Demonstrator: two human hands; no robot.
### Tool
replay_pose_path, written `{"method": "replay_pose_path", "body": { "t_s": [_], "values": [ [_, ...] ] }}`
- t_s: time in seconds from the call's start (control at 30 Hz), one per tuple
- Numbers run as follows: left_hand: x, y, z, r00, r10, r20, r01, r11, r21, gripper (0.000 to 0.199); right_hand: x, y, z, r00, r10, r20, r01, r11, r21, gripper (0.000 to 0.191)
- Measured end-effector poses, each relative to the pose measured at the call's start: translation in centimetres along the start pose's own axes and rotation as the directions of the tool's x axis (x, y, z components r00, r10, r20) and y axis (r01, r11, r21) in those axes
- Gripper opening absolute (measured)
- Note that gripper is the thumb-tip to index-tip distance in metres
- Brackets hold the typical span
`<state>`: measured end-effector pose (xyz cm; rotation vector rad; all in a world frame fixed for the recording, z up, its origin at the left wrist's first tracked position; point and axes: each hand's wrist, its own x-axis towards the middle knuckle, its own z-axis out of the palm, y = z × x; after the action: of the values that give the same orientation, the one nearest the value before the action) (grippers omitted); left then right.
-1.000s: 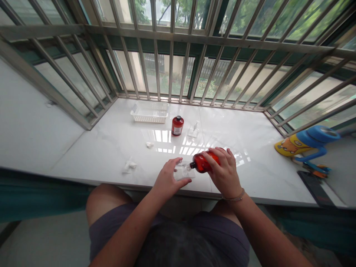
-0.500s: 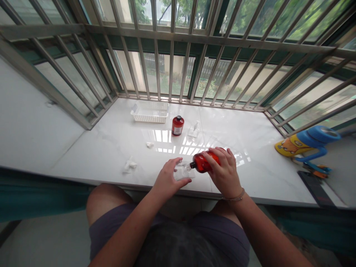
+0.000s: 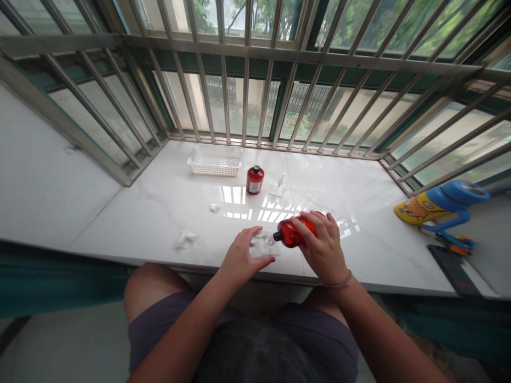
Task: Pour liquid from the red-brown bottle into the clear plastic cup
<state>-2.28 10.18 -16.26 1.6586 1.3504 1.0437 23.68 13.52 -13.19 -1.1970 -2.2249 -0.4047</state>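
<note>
Two red bottles are in front of you, and your right hand [image 3: 324, 249] is clamped around the nearer one, the tilted red bottle [image 3: 290, 234]. Its dark neck points towards your left hand [image 3: 238, 256], whose thumb and fingers curve apart around a clear container [image 3: 260, 246]; the neck is at the container's mouth, though you can't tell if they touch. Beyond your hands stands the upright red bottle [image 3: 255, 178], dark-capped, its pale label [image 3: 254, 187] printed with lettering too small to read. Just right of it is a small transparent vessel [image 3: 278, 187]; left of it, a white perforated basket [image 3: 215, 170]. Two crumpled white scraps [image 3: 186, 238] lie left of your left hand. Well right of your right hand, a yellow tumbler [image 3: 419, 208] with a cartoon figure and blue lid leans over, near a flat black object [image 3: 453, 271]. Everything rests on a glossy, faintly veined white counter [image 3: 139, 223], below metal bars [image 3: 255, 55] and windows showing greenery.
</note>
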Motion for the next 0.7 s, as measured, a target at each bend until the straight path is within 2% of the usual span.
{"method": "replay_pose_path", "body": {
  "t_s": [0.7],
  "values": [
    [-0.14,-0.01,-0.07,1.0,-0.027,-0.005,0.027,1.0,-0.008,0.077,-0.06,0.05,-0.09,1.0,0.019,0.007,-0.019,1.0,-0.005,0.052]
  ]
}}
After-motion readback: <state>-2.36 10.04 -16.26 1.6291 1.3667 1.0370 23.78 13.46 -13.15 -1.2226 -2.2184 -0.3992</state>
